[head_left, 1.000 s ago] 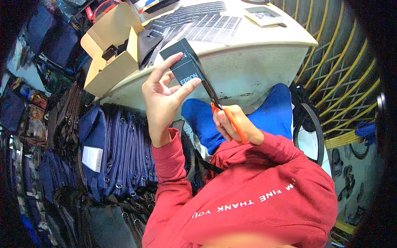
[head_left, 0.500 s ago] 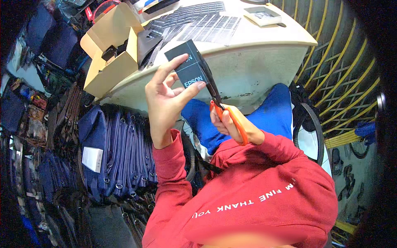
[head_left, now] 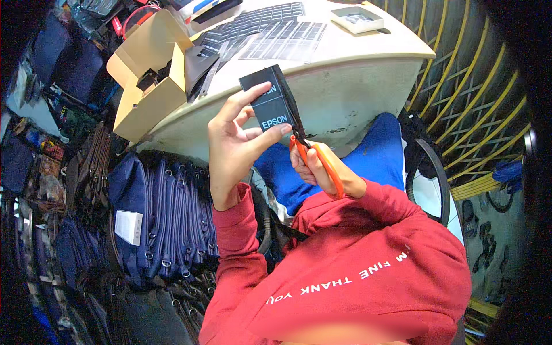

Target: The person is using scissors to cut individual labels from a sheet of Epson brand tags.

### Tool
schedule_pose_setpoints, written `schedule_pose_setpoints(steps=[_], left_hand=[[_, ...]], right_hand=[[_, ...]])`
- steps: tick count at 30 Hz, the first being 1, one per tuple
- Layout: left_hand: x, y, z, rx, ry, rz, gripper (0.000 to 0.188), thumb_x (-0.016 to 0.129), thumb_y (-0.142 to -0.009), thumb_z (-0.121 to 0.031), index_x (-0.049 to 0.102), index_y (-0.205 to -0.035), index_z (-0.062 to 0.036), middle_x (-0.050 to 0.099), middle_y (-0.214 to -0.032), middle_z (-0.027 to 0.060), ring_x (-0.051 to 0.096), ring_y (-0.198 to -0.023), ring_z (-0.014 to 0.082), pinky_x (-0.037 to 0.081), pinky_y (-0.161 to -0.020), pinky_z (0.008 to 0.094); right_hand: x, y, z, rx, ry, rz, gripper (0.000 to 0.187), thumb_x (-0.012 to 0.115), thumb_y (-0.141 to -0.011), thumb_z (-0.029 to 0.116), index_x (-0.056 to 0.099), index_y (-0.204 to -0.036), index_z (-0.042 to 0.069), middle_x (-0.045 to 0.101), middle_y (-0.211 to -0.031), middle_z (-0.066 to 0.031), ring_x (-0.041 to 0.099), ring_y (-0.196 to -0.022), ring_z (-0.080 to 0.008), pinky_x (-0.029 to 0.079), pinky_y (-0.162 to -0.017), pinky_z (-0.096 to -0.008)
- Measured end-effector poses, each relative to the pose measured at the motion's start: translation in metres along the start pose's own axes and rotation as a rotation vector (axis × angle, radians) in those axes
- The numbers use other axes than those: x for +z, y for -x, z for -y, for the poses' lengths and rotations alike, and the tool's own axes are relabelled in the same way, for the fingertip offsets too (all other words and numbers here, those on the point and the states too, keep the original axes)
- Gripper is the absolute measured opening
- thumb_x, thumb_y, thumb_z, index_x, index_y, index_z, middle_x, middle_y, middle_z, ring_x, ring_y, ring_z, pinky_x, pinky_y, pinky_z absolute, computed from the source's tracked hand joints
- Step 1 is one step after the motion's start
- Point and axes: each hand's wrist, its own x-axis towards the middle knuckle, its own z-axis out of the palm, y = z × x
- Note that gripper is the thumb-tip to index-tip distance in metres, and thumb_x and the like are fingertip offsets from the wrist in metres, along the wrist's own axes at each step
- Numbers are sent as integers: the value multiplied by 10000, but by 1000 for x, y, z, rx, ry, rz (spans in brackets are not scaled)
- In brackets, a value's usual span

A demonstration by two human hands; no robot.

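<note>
Left hand (head_left: 233, 150): black label sheet (head_left: 271, 104) was gripped, raised slightly higher than before.
Right hand (head_left: 322, 170): orange-handled scissors (head_left: 310, 150) were clasped, blades kept at the sheet edge; cutting judged underway.

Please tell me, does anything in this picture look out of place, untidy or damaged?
Little stands out. The open cardboard box overhangs the table edge, tilted, and might slip. The left hand holds the black label sheet upright while the right hand works the orange-handled scissors along its edge. No damage shows.
</note>
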Motion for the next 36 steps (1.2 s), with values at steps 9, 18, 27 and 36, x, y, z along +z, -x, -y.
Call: schedule_pose_setpoints(steps=[9,18,27,36], left_hand=[[0,0,4,9,11,17,585,739,-637,96,562,-1183,-12,586,-1075,86,581,-960,164,572,-713,264],[2,0,4,22,14,15,579,741,-643,96,560,-1184,-7,582,-1072,86,580,-958,165,576,-722,269],[2,1,4,13,32,34,580,742,-654,90,552,-1193,-4,578,-1080,86,584,-951,163,572,-722,268],[0,0,2,30,26,34,582,740,-658,93,544,-1197,-1,592,-1061,97,591,-953,165,569,-732,268]], right_hand=[[1,0,-2,24,11,-37,544,386,-922,557,469,-732,54,404,-605,19,393,-550,-82,352,-485,-264],[7,3,1,90,-198,-52,502,443,-905,554,438,-712,90,364,-565,62,336,-484,-37,285,-413,-212],[11,4,2,80,-217,-88,460,475,-910,509,409,-712,98,360,-576,66,337,-483,-27,281,-408,-205],[9,4,1,101,-273,-79,427,501,-910,480,408,-709,116,367,-563,75,346,-462,-19,275,-392,-199]])
